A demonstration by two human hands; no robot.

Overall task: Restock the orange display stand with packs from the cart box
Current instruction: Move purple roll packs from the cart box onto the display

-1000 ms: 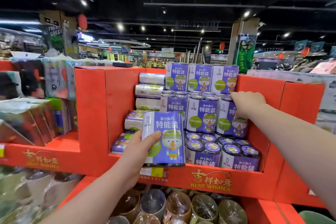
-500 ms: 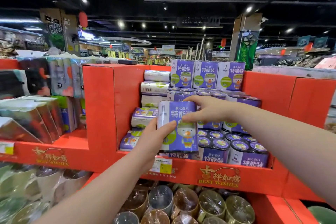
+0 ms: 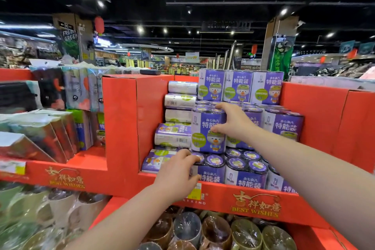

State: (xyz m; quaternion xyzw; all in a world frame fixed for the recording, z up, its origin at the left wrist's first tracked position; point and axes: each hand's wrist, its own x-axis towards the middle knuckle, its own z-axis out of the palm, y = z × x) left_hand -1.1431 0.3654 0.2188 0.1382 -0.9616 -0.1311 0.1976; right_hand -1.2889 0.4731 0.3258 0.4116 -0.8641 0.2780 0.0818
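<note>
The orange display stand [image 3: 121,128] holds stacked purple packs of rolls with a duck picture. My right hand [image 3: 233,122] grips one purple pack [image 3: 205,138] that stands upright at the left of the middle tier, fingers over its top and thumb on its front. My left hand [image 3: 178,172] is lower, with its fingers curled over the top left corner of the front-left bottom-row pack [image 3: 211,174] and its thumb on that pack's face. Three packs [image 3: 239,87] stand in the top row. The cart box is out of view.
Packs lying on their sides [image 3: 176,134] are piled at the compartment's left. A left compartment [image 3: 87,156] holds other boxed goods. Wrapped cups [image 3: 203,229] fill the bin below the stand's front lip [image 3: 255,207]. Store aisles lie behind.
The purple pack went from my left hand up onto the middle tier. My right hand came over and took its top. My left hand let go and dropped to the bottom row.
</note>
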